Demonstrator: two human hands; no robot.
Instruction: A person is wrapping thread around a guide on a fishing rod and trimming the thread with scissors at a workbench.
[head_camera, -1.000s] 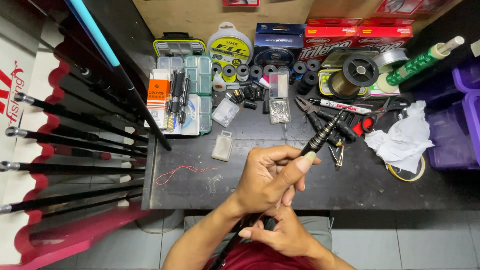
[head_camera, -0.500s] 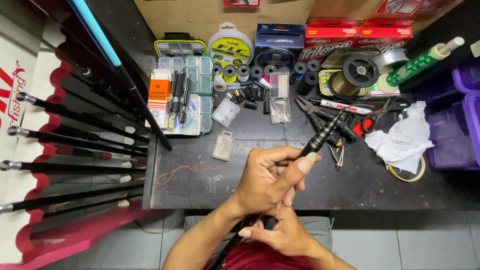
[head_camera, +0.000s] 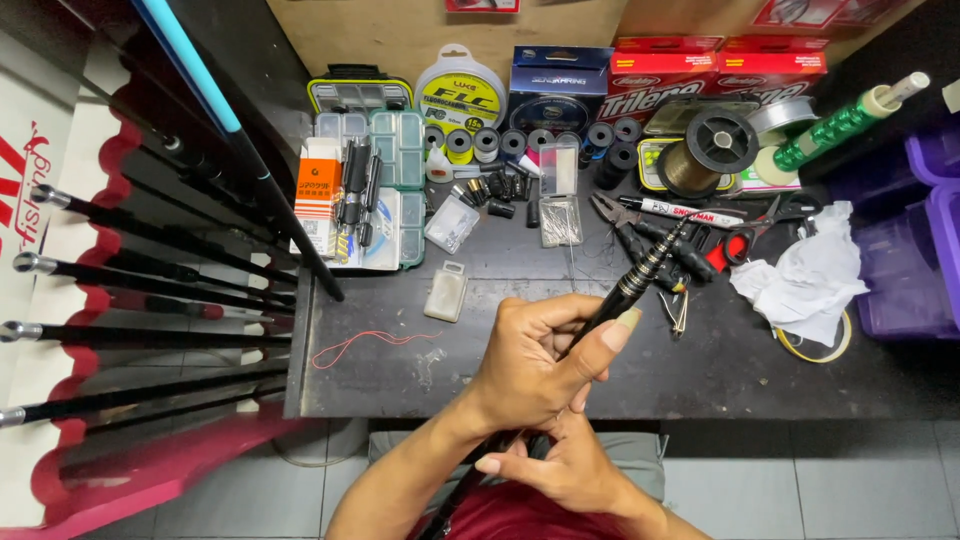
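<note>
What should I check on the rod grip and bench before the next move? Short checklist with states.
1. Left hand wrapped around the black rod: ok.
2. Right hand gripping the rod lower down, near the body: ok.
3. Rod tip end above the table, not resting on it: cannot tell.
4. Space ahead of the tip: not ok, pliers and red-handled scissors lie close by.
5. Loose red thread clear of both hands: ok.
6. White crumpled cloth away from the rod: ok.
</note>
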